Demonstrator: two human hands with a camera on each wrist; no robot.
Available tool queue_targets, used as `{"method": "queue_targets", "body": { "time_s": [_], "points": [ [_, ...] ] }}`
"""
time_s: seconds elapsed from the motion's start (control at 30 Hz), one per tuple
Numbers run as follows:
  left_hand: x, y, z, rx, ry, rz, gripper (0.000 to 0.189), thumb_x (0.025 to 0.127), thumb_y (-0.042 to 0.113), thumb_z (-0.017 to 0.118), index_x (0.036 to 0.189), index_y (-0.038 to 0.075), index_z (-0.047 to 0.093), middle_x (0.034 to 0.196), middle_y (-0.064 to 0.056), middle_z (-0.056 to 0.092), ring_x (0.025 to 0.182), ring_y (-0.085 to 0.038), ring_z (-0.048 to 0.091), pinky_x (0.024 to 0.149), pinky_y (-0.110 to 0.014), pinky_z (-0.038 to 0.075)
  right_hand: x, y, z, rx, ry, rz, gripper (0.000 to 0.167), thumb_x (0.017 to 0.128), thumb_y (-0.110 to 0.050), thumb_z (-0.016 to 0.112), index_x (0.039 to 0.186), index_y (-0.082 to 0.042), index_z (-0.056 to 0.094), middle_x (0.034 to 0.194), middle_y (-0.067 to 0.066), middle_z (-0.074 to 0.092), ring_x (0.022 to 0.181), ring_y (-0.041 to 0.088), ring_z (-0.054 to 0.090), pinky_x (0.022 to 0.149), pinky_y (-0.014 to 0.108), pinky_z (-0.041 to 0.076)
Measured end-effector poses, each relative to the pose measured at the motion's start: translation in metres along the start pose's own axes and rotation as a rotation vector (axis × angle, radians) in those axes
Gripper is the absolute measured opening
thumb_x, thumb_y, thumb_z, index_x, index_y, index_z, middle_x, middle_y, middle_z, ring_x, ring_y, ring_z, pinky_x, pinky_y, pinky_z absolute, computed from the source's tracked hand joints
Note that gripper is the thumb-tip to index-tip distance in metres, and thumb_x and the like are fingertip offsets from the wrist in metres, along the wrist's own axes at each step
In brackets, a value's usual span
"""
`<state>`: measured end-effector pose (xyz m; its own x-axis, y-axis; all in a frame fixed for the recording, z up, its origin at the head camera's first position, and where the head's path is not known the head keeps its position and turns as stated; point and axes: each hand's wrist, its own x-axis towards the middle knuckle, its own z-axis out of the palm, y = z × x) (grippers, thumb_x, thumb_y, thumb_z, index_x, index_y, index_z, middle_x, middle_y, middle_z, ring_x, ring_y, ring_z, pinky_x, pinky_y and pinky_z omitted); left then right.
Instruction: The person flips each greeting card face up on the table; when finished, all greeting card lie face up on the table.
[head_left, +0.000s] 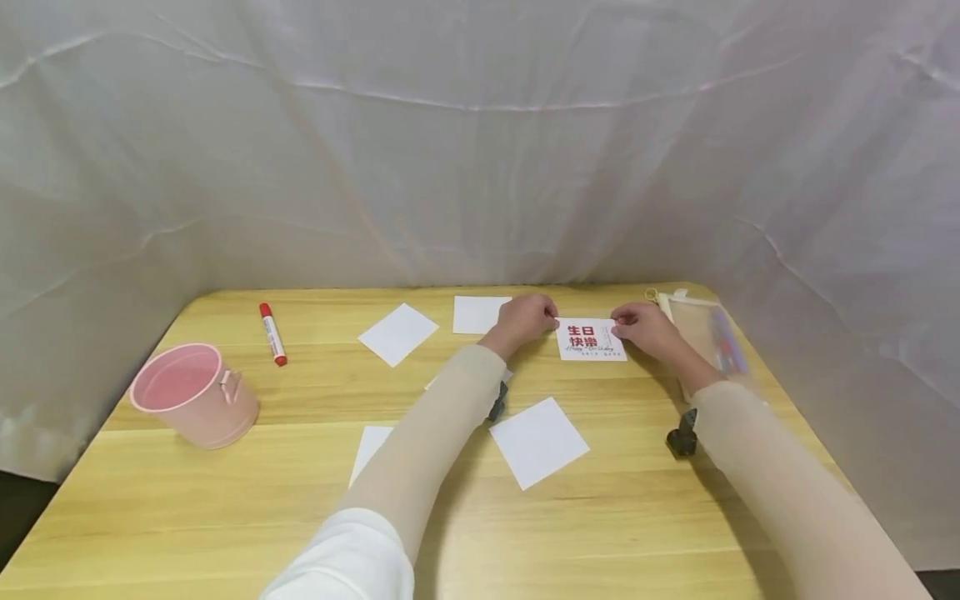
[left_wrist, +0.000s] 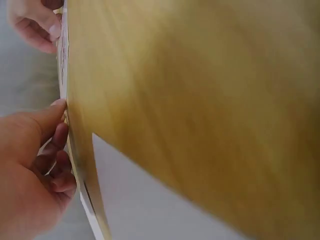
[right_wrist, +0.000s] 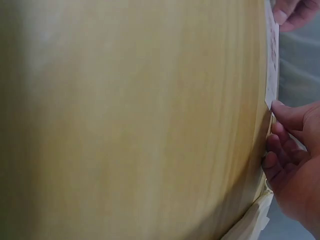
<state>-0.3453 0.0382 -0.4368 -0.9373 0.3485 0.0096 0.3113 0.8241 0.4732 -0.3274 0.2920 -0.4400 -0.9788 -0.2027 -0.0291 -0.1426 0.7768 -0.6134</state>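
Observation:
Both hands hold a white birthday card point(head_left: 592, 340) with red Chinese characters, near the far side of the table. My left hand point(head_left: 527, 317) pinches its left edge between thumb and fingers. At the opposite upper corner, my right hand point(head_left: 649, 328) pinches it the same way, the thumb point(right_wrist: 286, 114) lying along the card's end in the right wrist view. Seen nearly edge-on in the left wrist view, the card point(left_wrist: 63, 60) spans between the two hands. A blank white card point(head_left: 480, 313) lies just left of my left hand, partly covered by it.
Several blank white cards lie about, including one at centre point(head_left: 538, 442) and one farther left point(head_left: 398, 334); my left forearm partly hides others. A red-capped marker point(head_left: 273, 334) and pink bucket point(head_left: 217, 415) are at left. A zip pouch point(head_left: 690, 325) with pens lies beside my right forearm.

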Motion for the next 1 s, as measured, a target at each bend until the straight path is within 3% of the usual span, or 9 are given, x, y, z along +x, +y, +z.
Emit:
{"method": "queue_targets", "body": {
  "time_s": [0.17,0.3,0.47,0.63,0.83,1.0],
  "points": [
    [-0.005,0.000,-0.006,0.026,0.025,0.014,0.018,0.096,0.034,0.068,0.110,0.024,0.073,0.112,0.009,0.071,0.106,-0.014,0.064,0.093,-0.041,0.049,-0.001,-0.001,-0.002,-0.033,0.012,-0.033,0.038,0.099,-0.013,0.063,0.132,0.006,0.058,0.121,0.027,0.062,0.114,0.042,0.059,0.100,0.056,0.046],
    [-0.022,-0.004,-0.016,0.041,0.037,0.021,0.023,0.096,0.034,0.066,0.117,0.026,0.072,0.113,0.009,0.070,0.107,-0.013,0.063,0.090,-0.041,0.050,-0.009,-0.005,-0.002,-0.039,0.044,-0.052,0.042,0.101,-0.018,0.061,0.136,0.003,0.055,0.121,0.023,0.060,0.109,0.040,0.060,0.091,0.052,0.050],
    [-0.064,-0.010,-0.034,0.069,0.001,0.084,0.026,0.096,0.037,0.067,0.120,0.027,0.071,0.109,0.011,0.069,0.103,-0.011,0.062,0.081,-0.037,0.052,-0.036,-0.028,0.004,-0.042,0.052,-0.126,0.040,0.100,-0.020,0.063,0.134,-0.001,0.058,0.121,0.019,0.060,0.102,0.033,0.060,0.081,0.043,0.052],
    [-0.113,-0.020,-0.046,-0.017,-0.053,0.153,0.028,0.096,0.034,0.069,0.120,0.021,0.072,0.103,0.012,0.070,0.093,-0.009,0.063,0.077,-0.033,0.051,-0.072,-0.058,0.024,0.010,-0.067,-0.194,0.039,0.095,-0.021,0.070,0.131,-0.007,0.062,0.118,0.013,0.064,0.098,0.026,0.061,0.076,0.037,0.054],
    [-0.158,-0.032,-0.038,-0.060,-0.132,0.163,0.017,0.092,0.032,0.072,0.108,0.025,0.074,0.093,0.018,0.069,0.077,-0.004,0.059,0.069,-0.028,0.048,-0.100,-0.078,0.047,-0.032,-0.218,-0.232,0.046,0.090,-0.035,0.075,0.130,-0.015,0.064,0.118,0.005,0.062,0.103,0.021,0.060,0.089,0.042,0.052],
    [-0.182,-0.029,-0.028,-0.012,-0.168,0.191,0.018,0.089,0.033,0.077,0.105,0.025,0.075,0.089,0.018,0.067,0.084,-0.005,0.057,0.071,-0.028,0.048,-0.107,-0.080,0.057,-0.155,-0.247,-0.259,0.052,0.088,-0.051,0.074,0.131,-0.024,0.064,0.115,-0.002,0.057,0.091,0.014,0.053,0.075,0.034,0.046]
  ]
}}
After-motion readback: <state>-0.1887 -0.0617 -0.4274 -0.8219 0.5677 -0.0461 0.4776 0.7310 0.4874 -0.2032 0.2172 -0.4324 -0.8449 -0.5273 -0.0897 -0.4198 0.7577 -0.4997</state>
